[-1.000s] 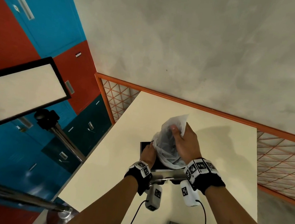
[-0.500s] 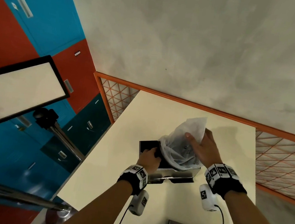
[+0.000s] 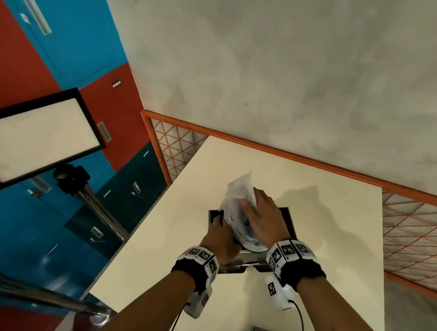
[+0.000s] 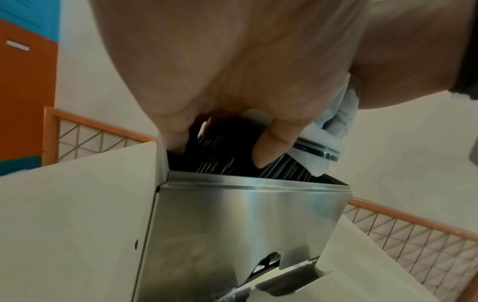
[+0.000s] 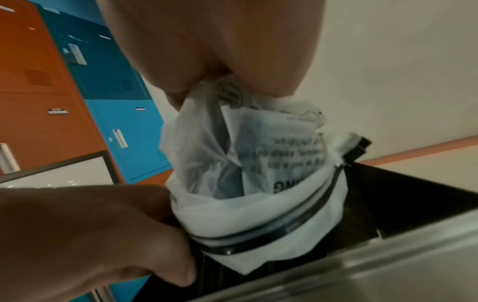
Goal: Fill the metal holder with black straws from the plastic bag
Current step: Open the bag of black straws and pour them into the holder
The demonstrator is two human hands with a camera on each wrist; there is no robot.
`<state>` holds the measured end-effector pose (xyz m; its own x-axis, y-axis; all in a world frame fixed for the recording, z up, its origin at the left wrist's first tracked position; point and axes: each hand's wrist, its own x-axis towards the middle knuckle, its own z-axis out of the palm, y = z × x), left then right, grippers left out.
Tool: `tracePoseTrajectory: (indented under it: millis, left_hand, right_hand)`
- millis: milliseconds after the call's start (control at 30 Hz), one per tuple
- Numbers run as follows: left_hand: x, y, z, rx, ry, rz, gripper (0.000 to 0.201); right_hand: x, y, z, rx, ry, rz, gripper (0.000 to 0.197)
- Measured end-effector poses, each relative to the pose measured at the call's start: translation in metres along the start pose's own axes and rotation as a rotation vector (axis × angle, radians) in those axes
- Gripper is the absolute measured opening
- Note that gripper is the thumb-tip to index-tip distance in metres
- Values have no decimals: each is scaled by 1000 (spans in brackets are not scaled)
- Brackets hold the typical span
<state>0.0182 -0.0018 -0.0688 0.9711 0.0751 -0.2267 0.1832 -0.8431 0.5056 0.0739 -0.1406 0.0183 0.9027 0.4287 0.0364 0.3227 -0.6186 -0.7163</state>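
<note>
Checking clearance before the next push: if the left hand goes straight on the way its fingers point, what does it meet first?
The straws: the left hand points down into the holder, fingers already on them, bag alongside. Depth beyond is unclear.

The shiny silver brushed-metal straw holder (image 4: 248, 222) has a dark, near-black inside. The thin black plastic straws (image 4: 232, 163) in it catch pale streaks of light. The crumpled translucent white plastic bag (image 5: 248, 163) carries black printed lettering and a black band near its mouth. The flat table top (image 3: 325, 247) is plain cream. Black fabric wristbands (image 3: 300, 271) bear white blocks with black square-code patterns. The metal lockers (image 3: 62, 36) are blue, red-orange and dark teal, and the orange-framed fence panel (image 3: 420, 239) shows a criss-cross triangle grid.
</note>
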Motion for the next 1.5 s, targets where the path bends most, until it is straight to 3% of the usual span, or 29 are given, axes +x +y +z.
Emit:
tracePoseTrajectory:
  millis: [100,167,267,433,533,667,833,933,1033,1100,1167,1300,1400,1500]
  left_hand:
    - [-6,-3,-7,-170,67,66,77]
    - [-10,-3,-13,-257,66,97,84]
    - [-8,-4,-12,-195,48,119,87]
    - [-2,-3,-6,-167,26,89,99]
    - [4,-5,1,-168,32,78,106]
    - [4,-1,-7,-223,20,1,97]
    - [0,-10,-7,-359,93,55,87]
    - [1,-5,-5,-426,133,102,93]
    - [0,-6,-3,-320,108,119,99]
    - [-1,-7,-1,-278,76,125,96]
    - [-2,-8,1,-247,55,131,97]
    - [-2,-9,4,-183,51,176,108]
    - [-2,-9,9,-139,64,212,106]
    - [-2,-8,10,-167,81,230,95]
  right_hand:
    - [-2,-4,-9,183,51,3,60]
    - [-3,7,-14,161,64,31,61]
    - [-8,29,-10,-42,-4,60,54]
    - [-13,35,-1,57,-3,134,61]
    - [-4,35,2,87,9,172,45]
    - [2,30,1,105,27,124,18]
    - [2,13,-12,216,114,74,10]
    - [5,18,-12,241,149,146,14]
    - [9,31,-7,235,81,229,24]
    - [10,41,-5,72,51,241,40]
    - [7,47,-7,-116,97,249,45]
    - [-9,53,-3,163,140,172,49]
    - [-17,54,0,97,51,64,64]
    - [-15,56,-8,179,-69,143,88]
